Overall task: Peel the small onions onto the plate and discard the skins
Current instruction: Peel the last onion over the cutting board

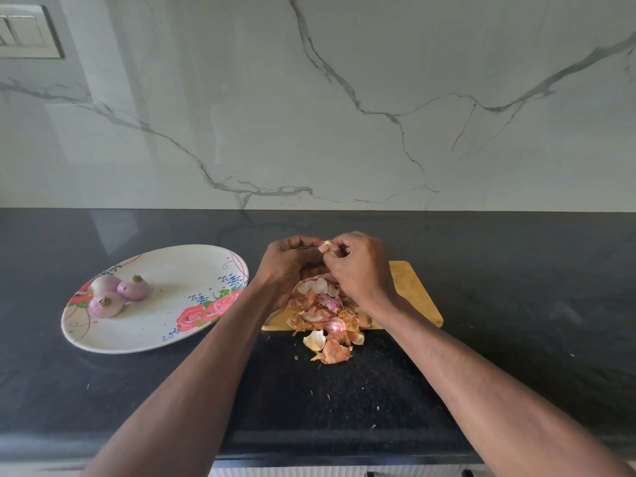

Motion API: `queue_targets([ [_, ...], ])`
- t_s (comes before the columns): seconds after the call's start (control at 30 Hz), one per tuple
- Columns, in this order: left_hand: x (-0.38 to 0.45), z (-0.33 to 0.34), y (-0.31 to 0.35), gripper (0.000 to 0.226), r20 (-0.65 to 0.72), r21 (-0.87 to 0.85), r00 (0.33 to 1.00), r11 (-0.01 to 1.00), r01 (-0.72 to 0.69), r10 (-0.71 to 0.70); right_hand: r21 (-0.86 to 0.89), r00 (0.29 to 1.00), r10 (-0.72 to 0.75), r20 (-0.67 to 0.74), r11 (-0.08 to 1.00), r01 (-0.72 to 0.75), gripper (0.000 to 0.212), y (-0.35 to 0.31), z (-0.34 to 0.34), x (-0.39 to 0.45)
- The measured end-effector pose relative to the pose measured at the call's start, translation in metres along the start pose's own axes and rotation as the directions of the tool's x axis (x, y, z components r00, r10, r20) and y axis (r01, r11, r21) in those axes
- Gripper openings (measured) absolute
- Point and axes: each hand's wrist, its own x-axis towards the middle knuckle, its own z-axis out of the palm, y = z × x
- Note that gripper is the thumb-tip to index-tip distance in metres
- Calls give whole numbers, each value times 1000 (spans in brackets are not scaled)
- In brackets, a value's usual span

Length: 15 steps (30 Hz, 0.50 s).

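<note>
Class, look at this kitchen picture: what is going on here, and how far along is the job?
A person is peeling small onions at a dark counter. Both hands, the left hand and the right hand, are raised together over a wooden cutting board, with the right fingers pinching a bit of skin. A pile of loose skins covers the board and spills onto the counter. Three peeled onions already sit on the flowered plate to the left.

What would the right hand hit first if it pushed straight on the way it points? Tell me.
The right hand points leftward at the left hand, pinching the small onion between them. It would meet that onion first, then the left hand's fingers; depth here is unclear.
</note>
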Motion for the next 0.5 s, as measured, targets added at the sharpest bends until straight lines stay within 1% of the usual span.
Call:
queue_targets([
  [0.1, 1, 0, 0, 8, 16, -8, 1000, 1000, 19, -18, -4, 1000, 25, 6, 1000, -25, 17, 1, -1, 1],
  [0.2, 1, 0, 0, 19, 57, -46, 998, 998, 41, -39, 36, 999, 40, 4, 999, -40, 13, 5, -5, 2],
  [0.27, 3, 0, 1, 18, 61, -94, 996, 994, 64, -58, 92, 999, 48, 18, 994, -50, 12, 4, -7, 2],
  [0.3, 3, -1, 1, 16, 55, -121, 996, 990, 77, -71, 137, 996, 78, 31, 987, -82, 12, 2, -8, 2],
  [0.4, 3, -2, 5, 17, 44, -178, 993, 978, 112, -106, 265, 967, 246, 58, 931, -253, 11, -2, -11, 5],
  [0.47, 3, -4, 6, 18, 40, -207, 990, 969, 137, -132, 359, 931, 353, 92, 861, -362, 9, -3, -13, 8],
  [0.5, 3, -4, 6, 19, 36, -220, 989, 964, 150, -146, 428, 908, 401, 121, 804, -412, 11, -4, -14, 10],
])
